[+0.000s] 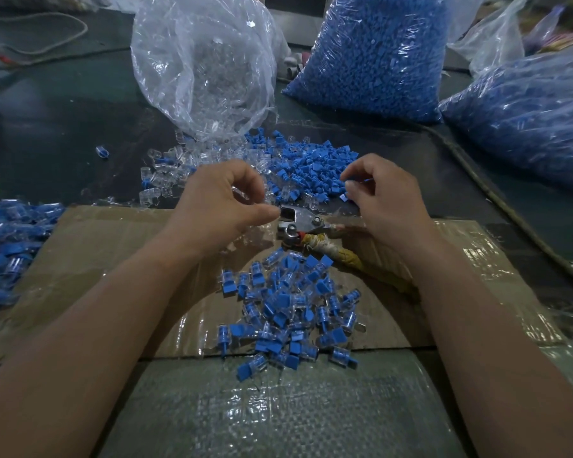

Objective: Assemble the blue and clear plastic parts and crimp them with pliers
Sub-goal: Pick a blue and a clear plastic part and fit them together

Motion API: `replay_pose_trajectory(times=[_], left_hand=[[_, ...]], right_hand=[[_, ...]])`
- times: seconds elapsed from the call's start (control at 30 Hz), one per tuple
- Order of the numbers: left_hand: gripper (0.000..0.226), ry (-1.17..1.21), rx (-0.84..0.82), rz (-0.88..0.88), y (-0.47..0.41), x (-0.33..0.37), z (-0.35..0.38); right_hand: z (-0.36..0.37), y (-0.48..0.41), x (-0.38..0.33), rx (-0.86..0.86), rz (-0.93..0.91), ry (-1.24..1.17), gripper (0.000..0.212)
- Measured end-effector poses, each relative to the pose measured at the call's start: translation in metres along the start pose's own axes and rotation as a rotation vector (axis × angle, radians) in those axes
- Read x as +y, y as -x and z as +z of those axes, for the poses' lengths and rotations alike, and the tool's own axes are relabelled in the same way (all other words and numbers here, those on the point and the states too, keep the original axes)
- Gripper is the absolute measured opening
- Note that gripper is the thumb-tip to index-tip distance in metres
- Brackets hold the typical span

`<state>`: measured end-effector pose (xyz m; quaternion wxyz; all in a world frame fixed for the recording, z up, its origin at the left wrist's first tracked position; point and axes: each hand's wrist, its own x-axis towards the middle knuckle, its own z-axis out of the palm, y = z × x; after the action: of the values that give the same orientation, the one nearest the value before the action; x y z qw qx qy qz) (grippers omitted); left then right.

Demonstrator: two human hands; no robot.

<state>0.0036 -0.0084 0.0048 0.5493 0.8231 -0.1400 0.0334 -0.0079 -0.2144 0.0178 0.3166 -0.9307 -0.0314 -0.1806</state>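
At the bottom of the frame lies a woven sheet (278, 408), and above it a taped cardboard (96, 252). On the cardboard's lower centre is a heap of assembled parts (288, 312), blue pieces seated in clear ones. Just above the heap lie the pliers (298, 223), metal head pointing left, wrapped handles running down to the right.

The left hand (225, 200) hovers at the pliers' head, fingers curled and thumb tip close to the forefinger. Something clear glints inside the curl, but whether it is gripped cannot be told. The right hand (384, 193) is above the handles, thumb and forefinger nearly together over loose blue parts (311, 163); whether they pinch one cannot be told.

Loose clear parts (172, 173) lie left of the blue ones. Behind them stand a clear bag (202, 67) at upper centre and a blue bag (377, 54) at upper right.
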Motion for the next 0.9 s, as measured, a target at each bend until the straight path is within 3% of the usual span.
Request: replay_pose_trajectory(times=[0.13,0.4,0.73,0.9], left_hand=[[0.016,0.153,-0.026,-0.065,0.002,0.004,0.000],[0.011,0.350,-0.030,-0.141,0.005,0.015,-0.004],[0.011,0.449,-0.124,-0.147,0.009,0.022,0.006],[0.018,0.383,-0.113,-0.085,0.013,0.024,0.007]], right_hand=[[-0.002,0.011,-0.017,0.028,-0.008,-0.198,0.024],[0.003,0.026,-0.041,0.059,-0.037,-0.418,0.021],[0.008,0.030,-0.047,0.046,-0.057,-0.378,0.023],[0.011,0.030,-0.048,0.058,-0.101,-0.305,0.030]])
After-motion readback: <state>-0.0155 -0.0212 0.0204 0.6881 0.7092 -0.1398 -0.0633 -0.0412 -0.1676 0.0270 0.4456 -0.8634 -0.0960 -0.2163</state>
